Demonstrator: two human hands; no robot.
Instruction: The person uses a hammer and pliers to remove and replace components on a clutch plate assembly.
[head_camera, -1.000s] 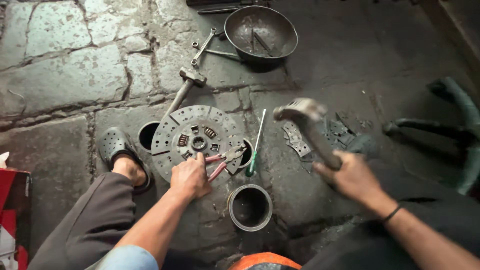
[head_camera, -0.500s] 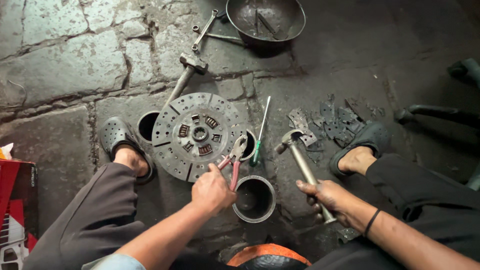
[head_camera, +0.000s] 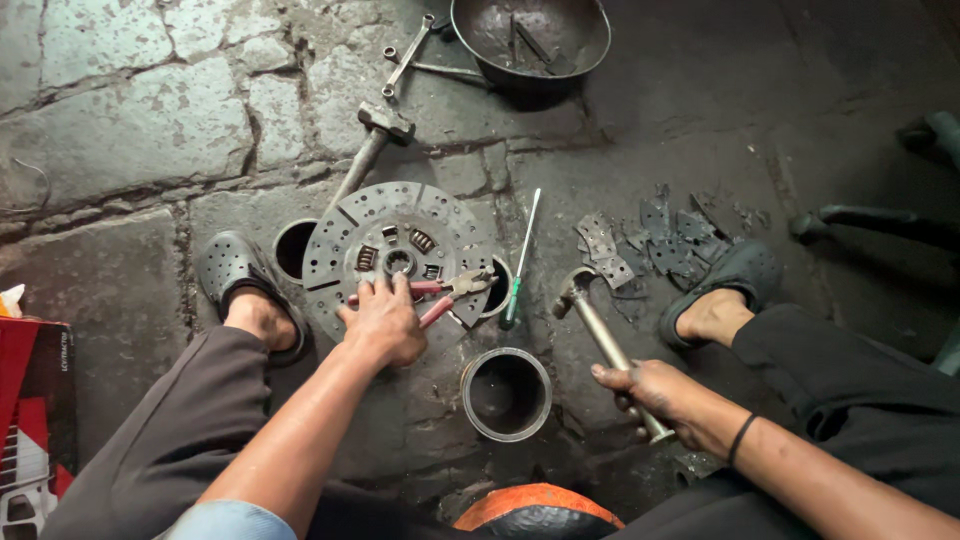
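Note:
A round grey clutch disc (head_camera: 385, 222) lies flat on the stone floor over two metal rings. My left hand (head_camera: 383, 322) rests on its near edge, fingers touching the disc and the red-handled pliers (head_camera: 445, 291) lying across it. My right hand (head_camera: 662, 398) grips the handle of a claw hammer (head_camera: 600, 330), whose head rests on the floor just right of the disc. A green-handled screwdriver (head_camera: 518, 266) lies between disc and hammer.
A short metal sleeve (head_camera: 505, 393) stands in front of me. Broken metal pieces (head_camera: 650, 240) lie by my right foot (head_camera: 715, 305). A sledge hammer (head_camera: 365, 150), spanners (head_camera: 405, 55) and a dark bowl (head_camera: 530, 40) lie beyond. A red box (head_camera: 30, 420) sits at left.
My right hand brought the hammer down from raised in the air to the floor beside the disc. My left hand stayed by the pliers on the disc's near edge.

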